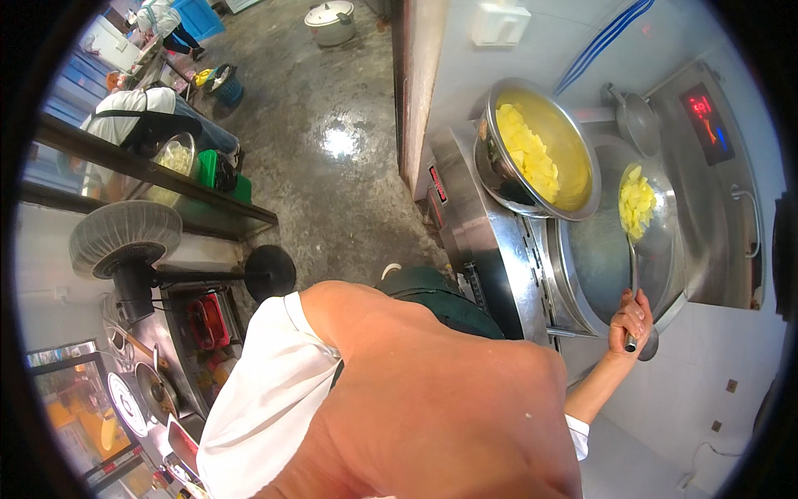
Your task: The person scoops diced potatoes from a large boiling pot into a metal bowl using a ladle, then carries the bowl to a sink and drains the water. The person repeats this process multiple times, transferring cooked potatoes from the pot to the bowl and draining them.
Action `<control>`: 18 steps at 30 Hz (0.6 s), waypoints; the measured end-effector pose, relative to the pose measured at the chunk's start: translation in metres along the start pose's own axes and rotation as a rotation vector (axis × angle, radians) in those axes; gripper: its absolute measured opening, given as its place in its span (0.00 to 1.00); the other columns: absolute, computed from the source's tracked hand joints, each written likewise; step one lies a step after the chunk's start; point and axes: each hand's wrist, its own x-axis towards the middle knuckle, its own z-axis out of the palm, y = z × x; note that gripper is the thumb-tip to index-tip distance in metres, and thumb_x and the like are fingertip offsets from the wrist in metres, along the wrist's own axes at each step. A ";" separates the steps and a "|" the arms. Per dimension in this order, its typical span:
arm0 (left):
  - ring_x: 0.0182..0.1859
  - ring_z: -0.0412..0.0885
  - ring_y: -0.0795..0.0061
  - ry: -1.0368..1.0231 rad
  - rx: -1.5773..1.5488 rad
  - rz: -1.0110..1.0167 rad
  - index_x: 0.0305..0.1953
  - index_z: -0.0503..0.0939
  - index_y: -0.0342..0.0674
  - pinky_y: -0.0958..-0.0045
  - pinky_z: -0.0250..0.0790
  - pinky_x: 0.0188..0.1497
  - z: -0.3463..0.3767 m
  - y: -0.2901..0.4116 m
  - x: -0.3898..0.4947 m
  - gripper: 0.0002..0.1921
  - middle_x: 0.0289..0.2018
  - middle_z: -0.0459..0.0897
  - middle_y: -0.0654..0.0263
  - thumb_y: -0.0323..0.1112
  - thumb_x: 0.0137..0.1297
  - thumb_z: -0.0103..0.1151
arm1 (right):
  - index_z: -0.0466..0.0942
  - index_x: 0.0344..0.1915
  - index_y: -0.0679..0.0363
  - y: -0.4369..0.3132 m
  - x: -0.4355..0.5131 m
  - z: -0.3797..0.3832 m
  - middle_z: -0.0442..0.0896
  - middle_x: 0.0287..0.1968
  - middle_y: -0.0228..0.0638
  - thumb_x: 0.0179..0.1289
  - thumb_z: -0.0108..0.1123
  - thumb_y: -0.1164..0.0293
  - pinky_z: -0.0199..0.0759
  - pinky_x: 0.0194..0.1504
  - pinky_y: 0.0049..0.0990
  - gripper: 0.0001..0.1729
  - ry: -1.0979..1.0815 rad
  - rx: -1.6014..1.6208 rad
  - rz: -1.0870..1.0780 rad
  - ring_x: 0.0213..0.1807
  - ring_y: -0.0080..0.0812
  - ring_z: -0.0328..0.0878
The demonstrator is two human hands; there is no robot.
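Note:
My right hand (631, 321) is closed around the handle of a metal ladle (633, 268) at the right. The ladle's bowl holds pale yellow slices, which look like potato (637, 203), above a large steel wok (592, 256). Left of the wok, a deep steel basin (589, 156) stands tilted on the stove side, with more yellow slices (527, 150) inside. Bare skin, apparently my left hand or arm (436, 405), fills the bottom centre very close to the camera. Its fingers cannot be made out.
A strainer (639, 125) hangs behind the wok, near a lit red display (707, 125). A black fan (124, 243) stands at the left, near a counter with pans (156, 393). Other people (143, 112) are at the upper left. A lidded pot (330, 24) rests on the wet floor.

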 end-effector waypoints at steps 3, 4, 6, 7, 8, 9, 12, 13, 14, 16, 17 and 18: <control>0.19 0.66 0.85 -0.012 -0.009 0.008 0.47 0.74 0.29 0.83 0.58 0.21 0.002 -0.001 -0.003 0.21 0.16 0.69 0.73 0.47 0.74 0.48 | 0.62 0.46 0.82 0.000 0.001 0.002 0.65 0.19 0.34 0.77 0.35 0.65 0.62 0.09 0.22 0.24 -0.008 0.000 0.006 0.11 0.26 0.65; 0.19 0.66 0.86 -0.015 -0.013 0.014 0.48 0.74 0.29 0.83 0.58 0.21 0.002 -0.001 -0.003 0.21 0.16 0.68 0.73 0.47 0.75 0.48 | 0.62 0.46 0.83 0.000 0.002 0.002 0.65 0.19 0.34 0.77 0.35 0.65 0.62 0.10 0.22 0.24 -0.012 0.004 0.009 0.11 0.26 0.65; 0.18 0.65 0.86 -0.016 -0.015 0.022 0.48 0.74 0.29 0.83 0.57 0.21 0.003 -0.001 -0.003 0.21 0.16 0.68 0.74 0.47 0.75 0.48 | 0.63 0.46 0.84 -0.001 0.004 0.000 0.65 0.18 0.34 0.77 0.35 0.65 0.62 0.10 0.23 0.25 -0.005 -0.001 0.006 0.11 0.25 0.65; 0.18 0.65 0.86 -0.021 -0.022 0.024 0.49 0.74 0.29 0.83 0.57 0.20 0.004 -0.001 -0.001 0.22 0.16 0.68 0.74 0.47 0.75 0.48 | 0.63 0.45 0.84 -0.002 0.005 -0.001 0.65 0.18 0.34 0.77 0.35 0.65 0.62 0.10 0.23 0.25 0.000 0.006 0.003 0.11 0.25 0.65; 0.18 0.65 0.86 -0.022 -0.020 0.024 0.49 0.74 0.29 0.83 0.57 0.20 0.005 -0.001 0.000 0.22 0.16 0.68 0.74 0.47 0.75 0.48 | 0.63 0.45 0.84 -0.002 0.006 -0.003 0.65 0.18 0.34 0.77 0.36 0.65 0.62 0.09 0.22 0.25 0.000 0.006 0.018 0.11 0.25 0.65; 0.17 0.64 0.86 -0.023 -0.026 0.021 0.49 0.74 0.29 0.83 0.56 0.20 0.004 -0.002 0.002 0.22 0.16 0.68 0.74 0.47 0.75 0.48 | 0.63 0.45 0.84 -0.003 0.007 -0.004 0.65 0.18 0.34 0.77 0.36 0.65 0.62 0.09 0.22 0.25 0.003 0.014 0.029 0.11 0.25 0.65; 0.17 0.64 0.87 -0.023 -0.022 0.024 0.50 0.73 0.29 0.83 0.56 0.19 0.007 -0.003 0.007 0.22 0.16 0.67 0.75 0.47 0.75 0.48 | 0.63 0.45 0.84 -0.006 0.009 -0.010 0.66 0.18 0.34 0.77 0.36 0.65 0.62 0.09 0.22 0.24 0.018 0.032 0.023 0.11 0.25 0.65; 0.16 0.63 0.87 -0.019 -0.022 0.024 0.51 0.73 0.29 0.83 0.55 0.19 0.006 -0.003 0.008 0.22 0.16 0.67 0.75 0.47 0.75 0.48 | 0.63 0.44 0.84 -0.006 0.008 -0.011 0.66 0.18 0.34 0.77 0.37 0.65 0.62 0.09 0.22 0.24 0.024 0.037 0.014 0.11 0.25 0.65; 0.16 0.63 0.87 -0.023 -0.024 0.014 0.51 0.73 0.29 0.83 0.55 0.19 0.007 -0.003 0.010 0.22 0.15 0.67 0.75 0.47 0.75 0.48 | 0.63 0.44 0.83 -0.006 0.008 -0.013 0.66 0.18 0.34 0.77 0.37 0.66 0.62 0.09 0.22 0.23 0.029 0.043 0.013 0.11 0.25 0.65; 0.16 0.62 0.88 -0.016 -0.028 0.005 0.52 0.73 0.29 0.83 0.54 0.18 0.005 -0.003 0.013 0.22 0.15 0.67 0.75 0.47 0.75 0.48 | 0.64 0.43 0.82 -0.006 0.007 -0.015 0.66 0.18 0.35 0.76 0.38 0.66 0.62 0.09 0.21 0.22 0.043 0.069 0.004 0.11 0.25 0.65; 0.15 0.62 0.88 -0.012 -0.029 0.000 0.52 0.73 0.29 0.84 0.54 0.18 0.003 -0.004 0.015 0.23 0.15 0.67 0.76 0.47 0.75 0.48 | 0.64 0.42 0.82 -0.006 0.007 -0.017 0.66 0.18 0.34 0.76 0.38 0.67 0.62 0.09 0.21 0.22 0.030 0.066 0.016 0.11 0.24 0.65; 0.15 0.62 0.88 -0.005 -0.024 -0.007 0.52 0.73 0.29 0.84 0.54 0.18 0.002 -0.003 0.016 0.23 0.15 0.67 0.76 0.47 0.75 0.48 | 0.64 0.41 0.81 -0.006 0.008 -0.017 0.65 0.18 0.34 0.76 0.38 0.67 0.61 0.09 0.21 0.21 0.023 0.076 0.024 0.11 0.24 0.65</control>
